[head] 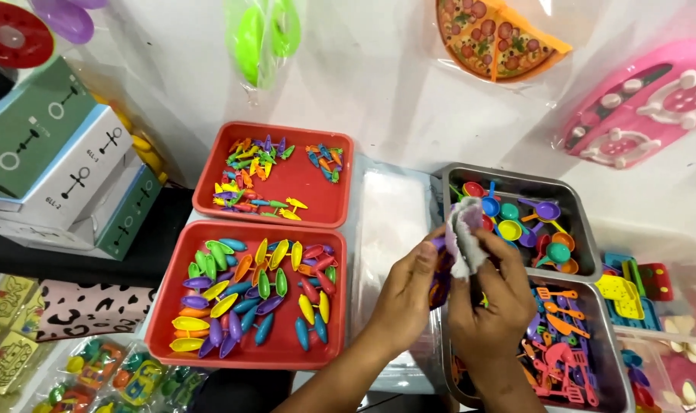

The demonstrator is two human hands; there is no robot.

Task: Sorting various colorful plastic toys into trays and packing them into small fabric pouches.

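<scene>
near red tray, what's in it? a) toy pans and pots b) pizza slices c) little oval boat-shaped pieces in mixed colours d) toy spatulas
c, the near red tray holds loose oval boat-shaped pieces in yellow, green, blue, red, orange and purple; the toy pans sit in a metal tray to the right, beyond the left hand and right hand, which hold a small pale cloth.

Left hand (409, 294): grips a small purple toy (438, 245), mostly hidden by the fingers.
Right hand (492, 294): presses a pale cloth (464, 237) against that toy.
Near red tray (164, 306): holds coloured boat-shaped pieces (260, 294).
Far red tray (310, 203): holds small carrot-like pieces (248, 180).
Upper metal bin (577, 222): holds toy pans (528, 226).
Lower metal bin (612, 348): holds toy spatulas (566, 352), under the right hand.
Worktop (386, 92): white, with bagged toys lying on it.
</scene>
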